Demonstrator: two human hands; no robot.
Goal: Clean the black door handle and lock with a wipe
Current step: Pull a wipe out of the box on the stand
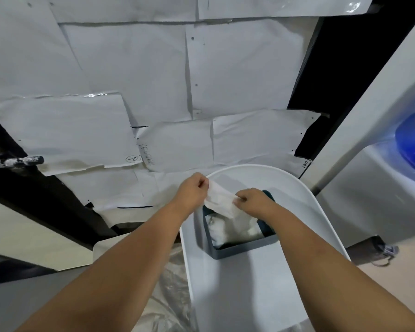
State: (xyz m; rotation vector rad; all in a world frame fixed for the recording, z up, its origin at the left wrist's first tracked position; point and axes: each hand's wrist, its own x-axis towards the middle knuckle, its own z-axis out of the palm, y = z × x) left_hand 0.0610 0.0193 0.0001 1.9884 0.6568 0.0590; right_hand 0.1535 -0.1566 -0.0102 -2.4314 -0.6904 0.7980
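A white wipe (219, 197) is stretched between both hands above a small grey-blue box (240, 249) that holds more white wipes. My left hand (193, 191) pinches the wipe's upper left end. My right hand (254, 201) pinches its right end, close over the box. The black door handle (22, 161), smeared with white, sticks out at the far left edge, well away from both hands. The lock is not visible.
The box sits on a white rounded tabletop (244, 283). The door (130, 68) ahead is covered with taped white paper sheets. A white appliance with a blue part (412, 144) stands at the right. Crumpled clear plastic (165, 295) lies below between my forearms.
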